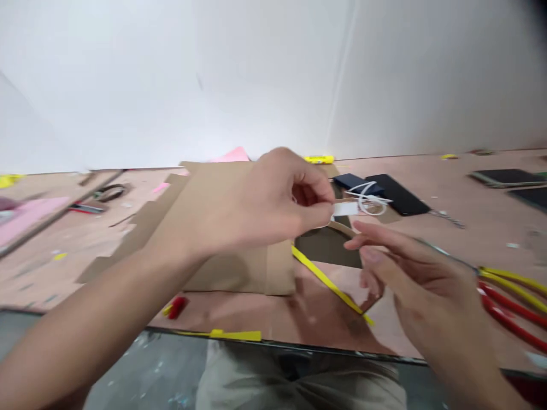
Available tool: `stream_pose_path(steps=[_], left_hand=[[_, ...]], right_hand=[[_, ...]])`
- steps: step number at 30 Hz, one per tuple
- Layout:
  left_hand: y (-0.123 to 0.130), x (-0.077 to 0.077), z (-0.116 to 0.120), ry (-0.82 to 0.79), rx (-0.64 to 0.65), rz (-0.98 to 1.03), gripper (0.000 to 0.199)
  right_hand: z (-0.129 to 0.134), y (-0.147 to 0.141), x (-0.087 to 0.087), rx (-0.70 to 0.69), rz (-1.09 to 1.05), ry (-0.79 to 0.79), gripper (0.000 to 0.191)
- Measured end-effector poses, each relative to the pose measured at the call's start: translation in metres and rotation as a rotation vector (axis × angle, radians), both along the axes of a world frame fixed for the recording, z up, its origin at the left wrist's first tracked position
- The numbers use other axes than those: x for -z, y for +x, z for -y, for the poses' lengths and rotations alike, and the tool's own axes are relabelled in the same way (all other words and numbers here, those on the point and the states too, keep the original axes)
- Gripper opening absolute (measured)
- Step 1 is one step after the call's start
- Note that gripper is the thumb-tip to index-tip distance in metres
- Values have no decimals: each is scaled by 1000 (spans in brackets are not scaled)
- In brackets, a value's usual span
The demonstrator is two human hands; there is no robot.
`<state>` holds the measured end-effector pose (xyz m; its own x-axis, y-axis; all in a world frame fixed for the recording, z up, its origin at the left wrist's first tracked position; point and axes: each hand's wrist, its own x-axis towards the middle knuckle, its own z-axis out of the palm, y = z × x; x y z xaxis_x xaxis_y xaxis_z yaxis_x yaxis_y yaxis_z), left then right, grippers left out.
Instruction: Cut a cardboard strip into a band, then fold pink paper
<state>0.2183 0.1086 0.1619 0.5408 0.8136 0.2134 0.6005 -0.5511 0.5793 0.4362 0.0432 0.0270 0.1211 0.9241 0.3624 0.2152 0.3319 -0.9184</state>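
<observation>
Left hand (282,199) pinches a white tag (345,209) between its fingertips, the tag's long axis running sideways toward the right hand (421,279), which is open, just below and apart. White cable (367,202) loops off the far end — over a black phone (397,193), toward the back of the surface (491,239).

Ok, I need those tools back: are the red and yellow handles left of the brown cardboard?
No, the red handles and yellow handles lie beyond the right hand, well right of the brown cardboard.
</observation>
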Motion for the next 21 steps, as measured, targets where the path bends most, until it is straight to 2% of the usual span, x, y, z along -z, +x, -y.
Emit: stream_pose_path(steps=[2,3,6,8,9,13,14,18,21], left_hand=[[-11,-11,4,12,-41,108,14],[-18,-17,7,27,-61,161,13],[-41,-29,21,75,-155,251,11],[-56,-30,32,102,-224,301,8],[-64,-29,38,104,-263,322,7],[-92,-15,54,57,-363,423,7],[-98,-11,57,47,-374,449,7],[-117,-1,65,-4,-405,502,6],[-128,3,72,-8,-453,488,7]], right_hand=[[-2,-13,-5,-30,103,56,14],[-2,-22,-9,-114,176,108,11],[2,-60,-16,-531,370,221,16],[6,-90,-18,-705,604,251,19],[6,-105,-17,-751,710,305,17],[0,-165,-13,-845,794,415,26],[-4,-182,-12,-962,895,488,27],[-17,-253,-13,-1119,1019,535,16],[-17,-275,-17,-1094,1011,573,22]])
